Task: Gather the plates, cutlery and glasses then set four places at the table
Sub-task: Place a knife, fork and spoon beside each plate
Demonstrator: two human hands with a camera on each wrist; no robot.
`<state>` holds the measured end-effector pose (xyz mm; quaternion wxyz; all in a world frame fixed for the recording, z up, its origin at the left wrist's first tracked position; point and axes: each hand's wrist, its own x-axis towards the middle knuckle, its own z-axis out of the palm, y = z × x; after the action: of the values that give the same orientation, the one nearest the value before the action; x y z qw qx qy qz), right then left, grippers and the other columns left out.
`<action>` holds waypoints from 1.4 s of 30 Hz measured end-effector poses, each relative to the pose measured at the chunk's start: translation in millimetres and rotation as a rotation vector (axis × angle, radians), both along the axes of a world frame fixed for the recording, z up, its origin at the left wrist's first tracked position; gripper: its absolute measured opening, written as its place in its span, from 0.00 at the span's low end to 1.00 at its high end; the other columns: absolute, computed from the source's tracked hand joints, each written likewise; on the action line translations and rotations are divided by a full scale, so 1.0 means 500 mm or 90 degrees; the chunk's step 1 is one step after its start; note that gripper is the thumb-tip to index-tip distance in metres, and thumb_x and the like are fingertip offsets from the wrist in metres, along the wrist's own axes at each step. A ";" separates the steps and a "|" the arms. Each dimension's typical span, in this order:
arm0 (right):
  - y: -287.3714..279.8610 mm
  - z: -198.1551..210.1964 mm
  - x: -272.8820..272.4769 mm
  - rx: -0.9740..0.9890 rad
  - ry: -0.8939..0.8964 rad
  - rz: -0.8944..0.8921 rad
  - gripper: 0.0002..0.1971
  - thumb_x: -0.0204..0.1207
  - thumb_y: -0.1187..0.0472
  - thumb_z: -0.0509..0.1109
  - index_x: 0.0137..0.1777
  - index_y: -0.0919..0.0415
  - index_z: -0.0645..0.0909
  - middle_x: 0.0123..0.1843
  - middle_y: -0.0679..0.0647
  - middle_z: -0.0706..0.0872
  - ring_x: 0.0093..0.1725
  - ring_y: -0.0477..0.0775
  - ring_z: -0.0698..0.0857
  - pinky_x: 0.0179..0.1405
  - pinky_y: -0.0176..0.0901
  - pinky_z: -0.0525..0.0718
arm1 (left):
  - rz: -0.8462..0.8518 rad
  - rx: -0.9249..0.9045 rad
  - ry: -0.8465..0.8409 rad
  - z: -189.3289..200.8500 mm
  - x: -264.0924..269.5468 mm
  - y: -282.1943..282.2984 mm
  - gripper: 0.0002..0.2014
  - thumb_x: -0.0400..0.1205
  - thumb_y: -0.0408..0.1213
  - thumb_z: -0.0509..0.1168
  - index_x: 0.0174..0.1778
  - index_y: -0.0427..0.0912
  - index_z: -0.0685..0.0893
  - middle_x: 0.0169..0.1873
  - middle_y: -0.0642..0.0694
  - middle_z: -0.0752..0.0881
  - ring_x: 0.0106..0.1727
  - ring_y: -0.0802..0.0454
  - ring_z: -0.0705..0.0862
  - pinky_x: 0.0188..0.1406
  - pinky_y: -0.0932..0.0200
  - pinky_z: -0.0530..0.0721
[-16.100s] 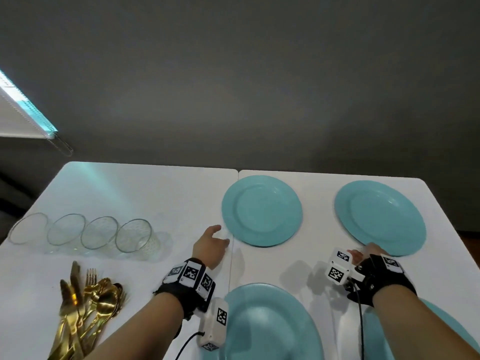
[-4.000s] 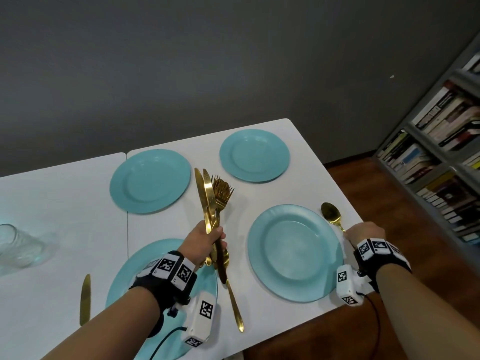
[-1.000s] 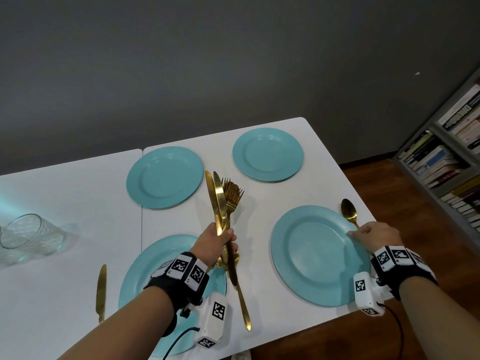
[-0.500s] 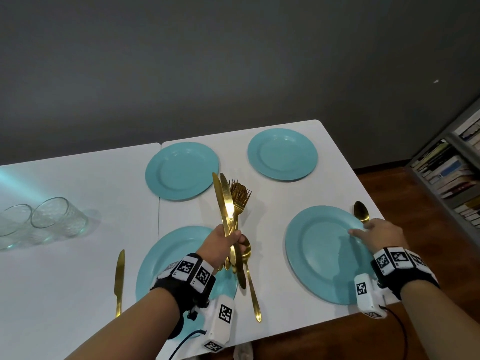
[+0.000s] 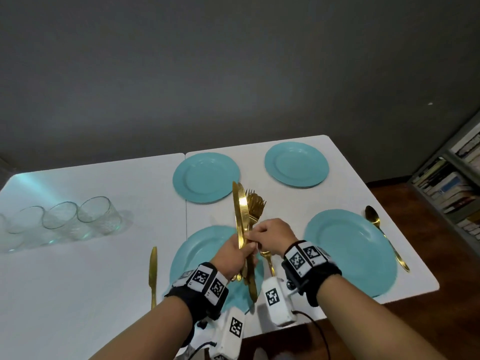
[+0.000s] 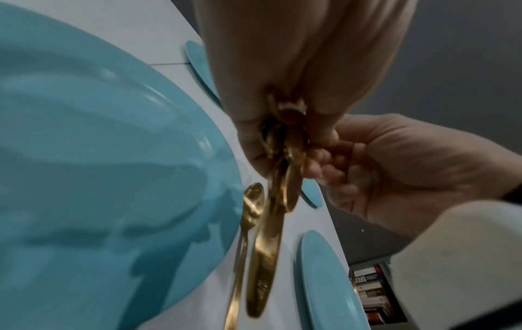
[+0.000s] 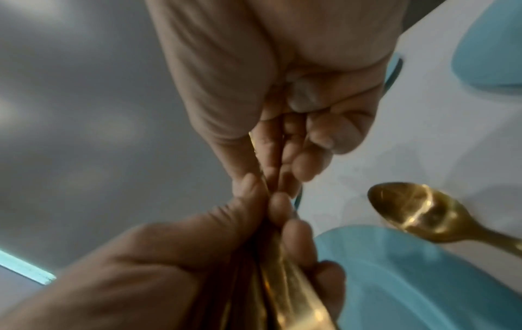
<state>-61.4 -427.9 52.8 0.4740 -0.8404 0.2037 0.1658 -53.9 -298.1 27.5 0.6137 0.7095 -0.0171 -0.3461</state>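
Observation:
My left hand (image 5: pixel 237 252) grips a bundle of gold cutlery (image 5: pixel 245 211) upright above the near left teal plate (image 5: pixel 193 252); knife blades and fork tines stick up, and the handles (image 6: pixel 265 256) hang below the fist. My right hand (image 5: pixel 262 236) has reached across and pinches a piece in that bundle; its fingertips (image 7: pixel 285 147) press on thin gold metal. Other teal plates lie far left (image 5: pixel 206 178), far right (image 5: pixel 296 165) and near right (image 5: pixel 349 253). A gold knife (image 5: pixel 153 274) lies left of the near left plate, a spoon (image 5: pixel 384 235) right of the near right plate, another spoon (image 6: pixel 251 207) between the near plates.
Several clear glasses (image 5: pixel 94 214) stand in a row on the left half of the white table (image 5: pixel 78 281). The table's right edge drops to a wooden floor (image 5: pixel 428 255), with a bookshelf (image 5: pixel 454 193) beyond. A grey wall backs the table.
My right hand left the near right plate and spoon and moved left to the bundle in my left hand. The view swung left, bringing more glasses into sight.

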 end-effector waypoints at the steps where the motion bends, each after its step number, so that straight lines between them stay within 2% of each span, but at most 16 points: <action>1: 0.006 0.001 0.001 0.009 0.007 -0.002 0.10 0.74 0.54 0.74 0.37 0.59 0.85 0.29 0.48 0.81 0.26 0.45 0.77 0.26 0.33 0.76 | 0.010 -0.004 0.011 -0.001 -0.001 0.004 0.11 0.85 0.29 0.56 0.61 0.28 0.74 0.30 0.45 0.79 0.28 0.52 0.80 0.30 0.61 0.83; 3: 0.011 0.003 0.002 0.014 0.024 -0.001 0.08 0.75 0.56 0.72 0.37 0.58 0.85 0.29 0.48 0.81 0.26 0.45 0.77 0.25 0.36 0.75 | 0.028 -0.022 0.030 0.006 -0.006 0.007 0.12 0.87 0.33 0.55 0.61 0.28 0.74 0.31 0.45 0.78 0.29 0.52 0.79 0.31 0.61 0.83; 5: 0.007 0.001 0.004 0.026 0.033 0.000 0.07 0.75 0.58 0.71 0.37 0.59 0.85 0.29 0.50 0.82 0.26 0.46 0.77 0.25 0.37 0.75 | 0.051 -0.046 0.051 0.011 -0.008 0.004 0.11 0.88 0.36 0.52 0.55 0.34 0.75 0.31 0.45 0.77 0.29 0.52 0.79 0.32 0.59 0.82; 8: -0.008 -0.004 0.008 0.066 0.041 -0.013 0.08 0.77 0.60 0.70 0.37 0.60 0.85 0.32 0.52 0.84 0.26 0.47 0.78 0.22 0.37 0.73 | 0.085 -0.080 0.051 0.020 -0.012 -0.014 0.11 0.88 0.35 0.51 0.45 0.38 0.77 0.28 0.46 0.77 0.26 0.54 0.78 0.32 0.58 0.80; 11: -0.030 -0.014 0.003 0.068 0.038 -0.031 0.11 0.78 0.60 0.69 0.35 0.62 0.84 0.33 0.57 0.84 0.24 0.48 0.77 0.21 0.36 0.73 | 0.076 -0.042 0.009 0.015 -0.015 -0.040 0.14 0.87 0.36 0.53 0.38 0.40 0.79 0.24 0.50 0.81 0.26 0.54 0.79 0.34 0.57 0.79; 14: -0.090 -0.030 -0.006 0.033 0.021 -0.098 0.15 0.78 0.61 0.68 0.28 0.58 0.81 0.35 0.55 0.85 0.24 0.49 0.75 0.23 0.37 0.73 | 0.134 0.015 0.039 -0.008 -0.012 -0.057 0.10 0.87 0.36 0.53 0.43 0.40 0.75 0.30 0.46 0.80 0.31 0.50 0.80 0.36 0.55 0.80; 16: -0.135 -0.044 -0.017 -0.039 0.033 -0.079 0.14 0.79 0.62 0.68 0.30 0.58 0.82 0.36 0.52 0.85 0.25 0.49 0.76 0.25 0.37 0.75 | 0.174 0.021 0.081 -0.024 -0.009 -0.057 0.06 0.87 0.37 0.53 0.47 0.40 0.72 0.34 0.44 0.80 0.32 0.49 0.80 0.37 0.54 0.82; 17: -0.152 -0.053 -0.023 -0.082 0.053 -0.047 0.13 0.79 0.62 0.67 0.32 0.59 0.83 0.38 0.52 0.86 0.27 0.48 0.77 0.29 0.37 0.79 | 0.181 0.027 0.091 -0.028 -0.007 -0.057 0.06 0.87 0.36 0.53 0.48 0.40 0.72 0.35 0.43 0.80 0.32 0.49 0.80 0.36 0.54 0.82; 19: -0.174 -0.077 -0.037 -0.168 0.126 0.049 0.10 0.80 0.60 0.67 0.42 0.63 0.87 0.46 0.55 0.88 0.35 0.48 0.82 0.44 0.40 0.85 | 0.190 0.028 0.096 -0.037 -0.002 -0.057 0.05 0.87 0.36 0.53 0.49 0.39 0.71 0.36 0.43 0.79 0.32 0.49 0.80 0.37 0.55 0.82; 21: -0.178 -0.103 -0.049 -0.253 0.184 0.134 0.14 0.81 0.56 0.66 0.55 0.64 0.88 0.58 0.59 0.87 0.53 0.55 0.86 0.60 0.44 0.83 | 0.189 0.021 0.093 -0.038 0.003 -0.060 0.05 0.87 0.36 0.53 0.49 0.39 0.72 0.36 0.43 0.79 0.32 0.49 0.80 0.37 0.56 0.82; 23: -0.176 -0.118 -0.056 -0.278 0.210 0.146 0.16 0.80 0.54 0.66 0.59 0.62 0.87 0.62 0.59 0.86 0.61 0.58 0.85 0.63 0.44 0.81 | 0.183 0.017 0.086 -0.039 0.008 -0.062 0.06 0.87 0.36 0.53 0.48 0.40 0.72 0.36 0.44 0.79 0.33 0.49 0.80 0.38 0.56 0.82; 29: -0.172 -0.149 -0.047 -0.269 0.237 0.056 0.14 0.74 0.55 0.74 0.56 0.61 0.88 0.56 0.57 0.89 0.55 0.58 0.88 0.56 0.44 0.86 | 0.184 0.016 0.090 -0.037 0.022 -0.070 0.05 0.87 0.35 0.53 0.49 0.40 0.72 0.36 0.44 0.79 0.33 0.51 0.79 0.37 0.59 0.82; 32: -0.169 -0.155 -0.046 -0.284 0.231 0.038 0.13 0.75 0.55 0.73 0.54 0.61 0.88 0.55 0.57 0.89 0.53 0.57 0.88 0.54 0.43 0.86 | 0.177 0.025 0.092 -0.038 0.019 -0.070 0.05 0.87 0.36 0.53 0.53 0.40 0.72 0.37 0.44 0.80 0.35 0.51 0.80 0.37 0.59 0.82; 37: -0.164 -0.147 -0.050 -0.301 0.215 0.018 0.14 0.76 0.54 0.72 0.55 0.62 0.88 0.55 0.57 0.89 0.53 0.57 0.86 0.50 0.41 0.83 | 0.177 0.022 0.116 -0.042 0.009 -0.070 0.04 0.87 0.36 0.55 0.49 0.42 0.73 0.38 0.44 0.80 0.35 0.51 0.81 0.37 0.59 0.82; 39: -0.160 -0.133 -0.054 -0.300 0.191 0.006 0.14 0.77 0.53 0.70 0.53 0.63 0.88 0.53 0.57 0.89 0.47 0.56 0.84 0.46 0.40 0.81 | 0.173 0.018 0.120 -0.044 0.006 -0.071 0.04 0.87 0.35 0.55 0.50 0.40 0.74 0.37 0.44 0.80 0.34 0.51 0.81 0.35 0.59 0.82; 42: -0.128 -0.098 -0.047 -0.285 0.073 -0.014 0.14 0.79 0.51 0.67 0.51 0.60 0.87 0.51 0.54 0.89 0.47 0.53 0.83 0.44 0.38 0.77 | 0.140 0.015 0.101 -0.044 0.007 -0.055 0.03 0.86 0.34 0.56 0.51 0.38 0.72 0.34 0.44 0.79 0.32 0.51 0.80 0.36 0.58 0.83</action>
<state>-84.7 -492.0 3.7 0.2652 -0.9115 0.2713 0.1589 -50.2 -325.8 5.6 0.6388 0.6850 0.1135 -0.3316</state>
